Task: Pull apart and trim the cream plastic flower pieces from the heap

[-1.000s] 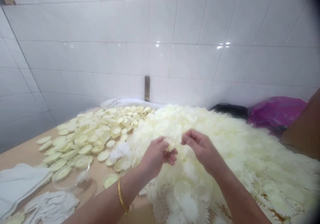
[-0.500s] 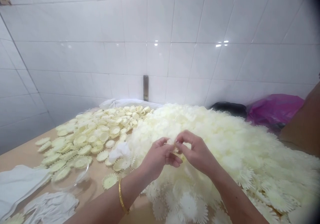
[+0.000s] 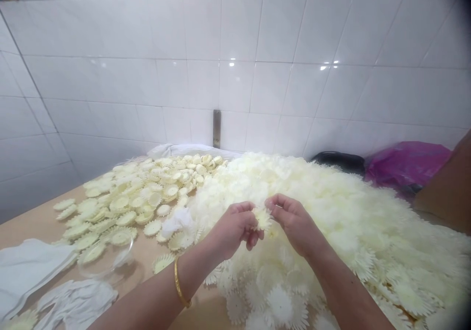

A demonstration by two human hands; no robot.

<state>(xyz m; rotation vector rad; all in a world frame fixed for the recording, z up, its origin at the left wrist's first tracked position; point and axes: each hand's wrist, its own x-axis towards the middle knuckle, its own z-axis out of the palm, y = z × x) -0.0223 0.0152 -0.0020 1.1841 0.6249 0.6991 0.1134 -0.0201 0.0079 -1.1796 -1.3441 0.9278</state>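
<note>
Pinched in my left hand (image 3: 239,227) is a small pale yellow petal piece (image 3: 262,218) with a fringed edge. My right hand (image 3: 294,222) has its thumb and index finger pressed together at the upper right rim of that piece. Both hands are raised over a large heap of fluffy, pale yellow fringed discs (image 3: 331,207). To the left lies a looser pile of flat, toothed yellow discs (image 3: 125,202).
A clear round dish (image 3: 106,271), a white cloth (image 3: 33,266) and a crumpled white glove (image 3: 77,300) lie front left. At the back right are a black object (image 3: 340,161) and a purple bag (image 3: 408,163). A tiled wall stands behind.
The fringed piece now shows openly between my hands, where fingers mostly covered it before. My right hand has shifted slightly right, away from my left fingers. The view has moved a little.
</note>
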